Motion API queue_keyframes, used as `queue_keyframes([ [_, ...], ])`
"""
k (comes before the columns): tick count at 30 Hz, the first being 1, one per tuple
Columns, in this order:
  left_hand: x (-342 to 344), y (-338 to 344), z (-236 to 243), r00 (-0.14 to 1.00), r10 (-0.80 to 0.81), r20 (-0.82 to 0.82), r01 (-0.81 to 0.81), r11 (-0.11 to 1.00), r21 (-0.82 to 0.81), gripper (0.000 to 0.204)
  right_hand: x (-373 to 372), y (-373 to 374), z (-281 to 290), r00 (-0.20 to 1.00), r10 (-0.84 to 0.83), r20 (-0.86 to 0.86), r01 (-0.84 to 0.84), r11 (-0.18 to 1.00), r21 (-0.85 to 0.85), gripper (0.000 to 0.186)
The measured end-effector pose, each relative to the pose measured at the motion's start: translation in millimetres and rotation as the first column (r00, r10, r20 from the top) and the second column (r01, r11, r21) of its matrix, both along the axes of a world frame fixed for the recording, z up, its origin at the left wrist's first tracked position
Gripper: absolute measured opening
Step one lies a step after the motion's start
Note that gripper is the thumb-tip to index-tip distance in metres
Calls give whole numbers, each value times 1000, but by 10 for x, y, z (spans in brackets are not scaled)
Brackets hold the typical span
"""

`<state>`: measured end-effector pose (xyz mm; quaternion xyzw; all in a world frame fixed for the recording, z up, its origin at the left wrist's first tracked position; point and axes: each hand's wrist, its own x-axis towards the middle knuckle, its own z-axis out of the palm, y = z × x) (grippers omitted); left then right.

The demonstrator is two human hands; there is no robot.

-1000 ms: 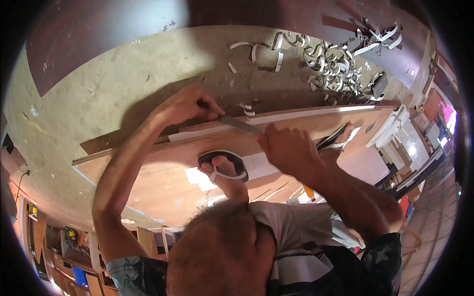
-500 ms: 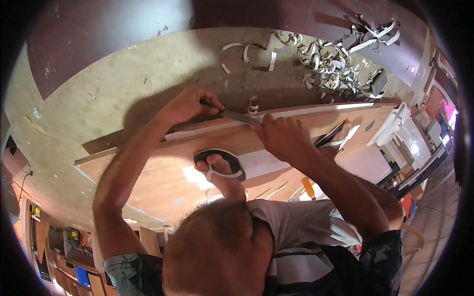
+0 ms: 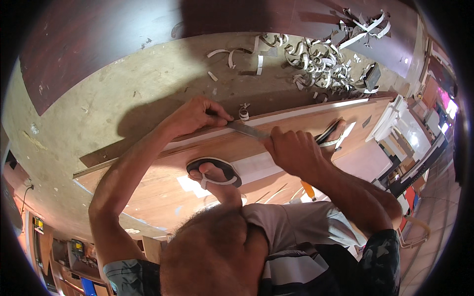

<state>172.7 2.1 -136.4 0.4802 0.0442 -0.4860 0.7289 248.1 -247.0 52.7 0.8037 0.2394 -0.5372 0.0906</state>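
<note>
A flat metal file (image 3: 247,129) lies slanted across the top edge of a long wooden board (image 3: 163,172). My left hand (image 3: 200,117) pinches its far end between thumb and fingers. The other end is gripped by my right hand (image 3: 295,152), fingers wrapped round so that any handle is hidden. A white edging strip (image 3: 316,107) runs along the board's far edge, and a small curled white offcut (image 3: 244,112) sits just beyond the file. My sandalled left foot (image 3: 215,171) and right foot (image 3: 335,133) rest on the board's face.
Many curled strip offcuts (image 3: 323,64) are heaped on the concrete floor beyond the board. A dark reddish panel (image 3: 123,34) lies at the back. An orange-handled tool (image 3: 308,190) is near my right forearm. White panels and wood pieces (image 3: 407,130) stand at right; shelves (image 3: 74,261) stand lower left.
Both hands have slid the file a little to the right along the board's edge. The view has also shifted slightly. My grip looks the same.
</note>
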Motion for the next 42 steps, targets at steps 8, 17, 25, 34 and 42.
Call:
queue_keyframes([
  [8,-7,-69,-131,992,-79,102,54,973,224,24,28,-92,-430,999,-4,34,1,996,91,54],
  [17,73,322,357,934,-249,-256,318,907,277,22,-103,190,-81,992,-79,-96,82,996,21,52],
  [25,61,-142,17,1000,15,-5,-14,994,111,24,123,-23,-154,995,-82,-50,80,996,-45,51],
  [34,63,-296,44,998,37,-50,-30,990,135,22,66,-313,-156,998,15,55,-17,999,34,52],
  [42,82,-301,-109,999,31,32,-37,976,216,23,188,-194,-397,999,-35,-3,35,999,29,55],
])
